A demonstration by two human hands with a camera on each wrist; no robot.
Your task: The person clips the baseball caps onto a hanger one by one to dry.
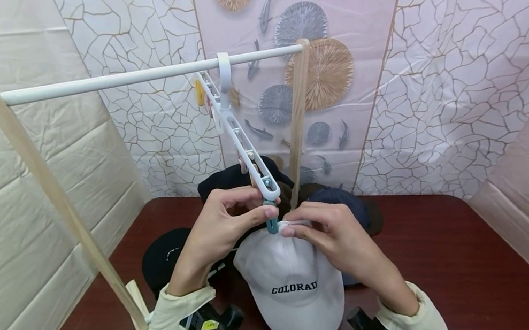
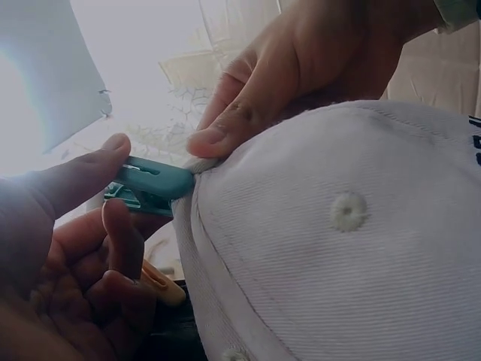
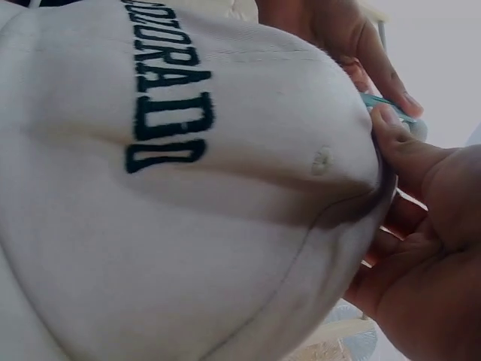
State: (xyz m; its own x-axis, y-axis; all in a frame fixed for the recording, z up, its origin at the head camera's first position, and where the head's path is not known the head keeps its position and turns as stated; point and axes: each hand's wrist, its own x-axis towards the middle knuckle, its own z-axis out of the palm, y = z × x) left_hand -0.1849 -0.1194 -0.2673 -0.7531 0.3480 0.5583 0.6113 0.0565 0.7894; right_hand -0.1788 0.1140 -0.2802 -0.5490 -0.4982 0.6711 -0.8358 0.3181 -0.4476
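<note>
A white baseball cap (image 1: 291, 275) lettered "COLORADO" hangs brim down below the near end of a white hanger (image 1: 249, 148). My left hand (image 1: 218, 229) pinches a teal clothespin (image 1: 272, 219) at that end, thumb on one side and fingers on the other. In the left wrist view the clothespin (image 2: 154, 180) meets the cap's edge; whether its tip bites the fabric is hard to tell. My right hand (image 1: 344, 232) pinches the cap's edge beside the clothespin. The right wrist view shows the right thumb (image 3: 398, 143) pressing on the cap (image 3: 248, 150).
The hanger hooks over a white rod (image 1: 115, 81) on wooden posts (image 1: 63, 207). A yellow clip (image 1: 200, 92) hangs at the hanger's far end. A black cap (image 1: 165, 259) lies left, a navy cap (image 1: 341, 202) right behind, on the dark red table (image 1: 449, 264).
</note>
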